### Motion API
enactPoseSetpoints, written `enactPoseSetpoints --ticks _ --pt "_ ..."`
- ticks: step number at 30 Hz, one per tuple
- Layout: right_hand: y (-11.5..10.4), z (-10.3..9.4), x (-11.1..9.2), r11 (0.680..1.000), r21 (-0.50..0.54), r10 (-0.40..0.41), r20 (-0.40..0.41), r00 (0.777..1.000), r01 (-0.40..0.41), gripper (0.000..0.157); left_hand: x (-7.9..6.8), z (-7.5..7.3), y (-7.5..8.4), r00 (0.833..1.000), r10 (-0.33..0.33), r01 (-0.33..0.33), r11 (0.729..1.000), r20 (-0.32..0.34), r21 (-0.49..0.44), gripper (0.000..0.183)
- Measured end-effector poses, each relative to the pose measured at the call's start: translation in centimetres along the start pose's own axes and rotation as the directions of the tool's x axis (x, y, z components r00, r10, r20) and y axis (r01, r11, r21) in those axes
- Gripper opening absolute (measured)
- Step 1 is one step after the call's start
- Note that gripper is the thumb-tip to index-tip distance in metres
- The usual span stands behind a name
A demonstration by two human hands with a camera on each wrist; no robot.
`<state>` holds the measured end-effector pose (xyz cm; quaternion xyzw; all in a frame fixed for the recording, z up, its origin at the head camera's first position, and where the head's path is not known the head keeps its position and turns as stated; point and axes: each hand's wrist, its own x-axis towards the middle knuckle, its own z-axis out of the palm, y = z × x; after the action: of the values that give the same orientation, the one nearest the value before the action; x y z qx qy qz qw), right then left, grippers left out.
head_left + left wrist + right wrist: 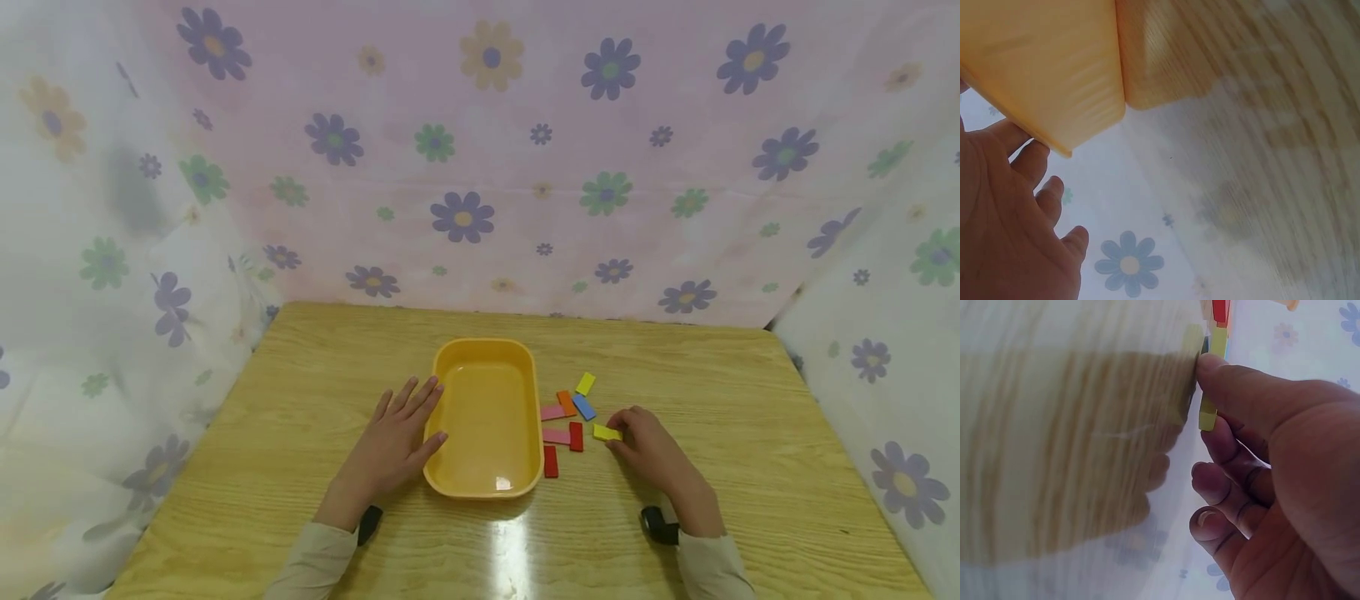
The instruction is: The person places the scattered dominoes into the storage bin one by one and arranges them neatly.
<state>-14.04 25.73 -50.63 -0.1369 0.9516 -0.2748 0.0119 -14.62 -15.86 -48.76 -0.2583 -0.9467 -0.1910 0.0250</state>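
A yellow-orange plastic tray [487,487] stands on the wooden table. My left hand [393,437] rests at the tray's left rim with its fingers straight and spread; the left wrist view shows the fingertips at the rim [1047,142]. To the right of the tray, my right hand [652,446] pinches a yellow block [606,433] between thumb and fingers, low at the tabletop. In the right wrist view this block [1208,419] is a thin flat piece, the thumb across its side.
Between tray and right hand lie several flat blocks: another yellow block [586,383], a blue block [584,407], an orange block [566,403], pink blocks [557,436] and red blocks [576,437]. Flowered cloth [525,167] hangs behind and beside the table [360,342].
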Motion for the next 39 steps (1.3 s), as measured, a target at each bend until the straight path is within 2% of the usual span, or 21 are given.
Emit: enactPoseSetpoints --ticks 4,10,25,39 --pt "0.2 0.1 -0.2 1.0 -0.018 -0.008 -0.01 1.0 0.008 0.015 -0.1 0.0 0.1 1.0 -0.013 0.013 1.0 0.012 -0.007 0.068" --pt "-0.3 -0.1 -0.4 1.0 -0.016 0.016 -0.009 1.0 -0.016 0.017 -0.2 0.0 0.2 1.0 -0.013 0.013 1.0 -0.005 -0.015 0.066" --pt "-0.9 -0.3 -0.6 0.998 0.051 0.043 -0.012 0.999 -0.043 0.018 -0.2 0.3 0.0 1.0 -0.02 0.02 1.0 -0.013 -0.022 0.066" --pt "-0.8 0.6 -0.8 0.995 0.086 -0.027 -0.138 0.99 0.039 0.02 -0.2 0.2 0.2 1.0 -0.029 0.029 0.999 -0.009 -0.036 0.066"
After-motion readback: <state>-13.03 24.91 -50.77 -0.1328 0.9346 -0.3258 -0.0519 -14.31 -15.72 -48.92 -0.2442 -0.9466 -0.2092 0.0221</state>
